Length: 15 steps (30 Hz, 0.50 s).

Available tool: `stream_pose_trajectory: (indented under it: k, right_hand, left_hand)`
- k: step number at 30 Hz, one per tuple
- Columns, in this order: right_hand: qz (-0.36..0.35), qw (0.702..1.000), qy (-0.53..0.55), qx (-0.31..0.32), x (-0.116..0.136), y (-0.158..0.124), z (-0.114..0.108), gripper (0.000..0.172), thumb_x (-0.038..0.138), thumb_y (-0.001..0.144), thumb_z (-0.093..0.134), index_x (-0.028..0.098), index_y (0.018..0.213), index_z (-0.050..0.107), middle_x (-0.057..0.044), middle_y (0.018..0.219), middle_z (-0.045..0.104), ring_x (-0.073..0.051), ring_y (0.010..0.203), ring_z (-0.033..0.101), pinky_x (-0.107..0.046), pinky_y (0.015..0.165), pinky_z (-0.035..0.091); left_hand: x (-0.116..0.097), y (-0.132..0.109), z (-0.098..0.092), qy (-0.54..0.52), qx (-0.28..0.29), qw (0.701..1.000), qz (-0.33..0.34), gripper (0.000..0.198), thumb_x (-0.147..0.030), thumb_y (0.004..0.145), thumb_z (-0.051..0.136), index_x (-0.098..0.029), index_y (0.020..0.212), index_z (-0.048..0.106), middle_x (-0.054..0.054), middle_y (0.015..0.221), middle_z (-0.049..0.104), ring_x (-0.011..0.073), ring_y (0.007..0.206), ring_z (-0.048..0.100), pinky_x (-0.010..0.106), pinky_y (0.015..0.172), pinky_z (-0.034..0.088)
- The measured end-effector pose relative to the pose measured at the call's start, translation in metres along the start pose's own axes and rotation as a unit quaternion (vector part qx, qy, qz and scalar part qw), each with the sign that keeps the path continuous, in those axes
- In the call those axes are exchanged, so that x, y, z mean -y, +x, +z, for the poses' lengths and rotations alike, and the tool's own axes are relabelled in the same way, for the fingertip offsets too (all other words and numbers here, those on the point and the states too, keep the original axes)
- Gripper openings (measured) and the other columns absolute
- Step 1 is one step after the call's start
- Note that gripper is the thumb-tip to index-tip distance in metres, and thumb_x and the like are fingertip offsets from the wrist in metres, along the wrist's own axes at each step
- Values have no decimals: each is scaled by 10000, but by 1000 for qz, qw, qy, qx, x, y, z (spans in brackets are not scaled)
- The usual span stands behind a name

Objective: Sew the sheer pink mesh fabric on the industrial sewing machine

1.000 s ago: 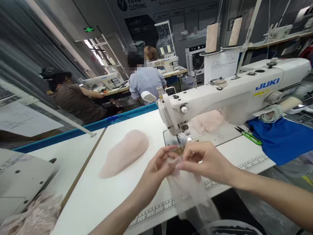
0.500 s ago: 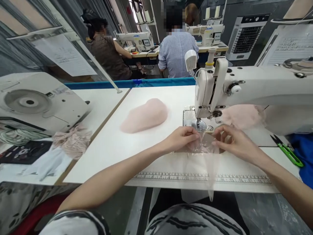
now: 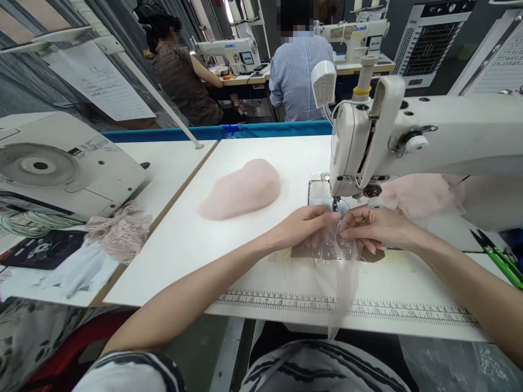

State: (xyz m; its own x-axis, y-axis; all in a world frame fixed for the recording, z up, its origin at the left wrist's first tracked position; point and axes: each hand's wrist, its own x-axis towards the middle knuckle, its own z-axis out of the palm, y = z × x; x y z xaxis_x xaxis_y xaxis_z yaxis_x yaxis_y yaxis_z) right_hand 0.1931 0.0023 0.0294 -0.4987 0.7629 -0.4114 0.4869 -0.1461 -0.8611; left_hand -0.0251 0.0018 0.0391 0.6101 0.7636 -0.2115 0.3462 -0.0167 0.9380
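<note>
Left hand [image 3: 304,226] and right hand [image 3: 376,228] pinch the sheer fabric [image 3: 345,272]. Both have closed in, its edge now at the presser foot [image 3: 335,204], 12 o'clock.

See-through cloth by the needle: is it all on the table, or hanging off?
Partly hanging off. Left hand and right hand hold the cloth; its tail drapes past the table edge.

Needle [image 3: 335,203]: just beyond the fingertips of the left hand [image 3: 304,226] and right hand [image 3: 378,228], too small and shadowed to make out.
Sheer fabric [image 3: 345,283]: under the fingers, see-through; pinched or merely pressed, cannot tell.
Sewing machine [image 3: 429,136]: right of the fingers, body cut off by the edge.
Scissors [image 3: 496,258]: far right of the fingers, partly cut off.
Ruler print [image 3: 286,301]: nearer than the fingers, figures unreadable.
</note>
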Motion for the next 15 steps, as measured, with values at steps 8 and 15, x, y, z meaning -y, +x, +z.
stream_pose_trajectory:
  k: [8, 15]
  right_hand:
    - [-40, 993, 32, -110, 3, -11, 17, 150, 320, 790, 670, 179, 770, 624, 11, 550, 630, -121, 505, 602, -215, 539, 498]
    - [-308, 902, -170, -250, -12, -13, 34, 97, 172, 885, 539, 189, 870, 633, 13, 717, 641, -88, 537, 576, -207, 498, 475]
  left_hand:
    - [9, 0, 17, 245, -124, 957, 92, 174, -295, 850, 617, -179, 825, 489, -110, 477, 408, 58, 414, 346, 179, 444, 272]
    - [31, -7, 19, 400, -232, 834, 300, 162, -311, 977, 457, -172, 941, 532, -29, 706, 656, 79, 535, 559, 183, 496, 410]
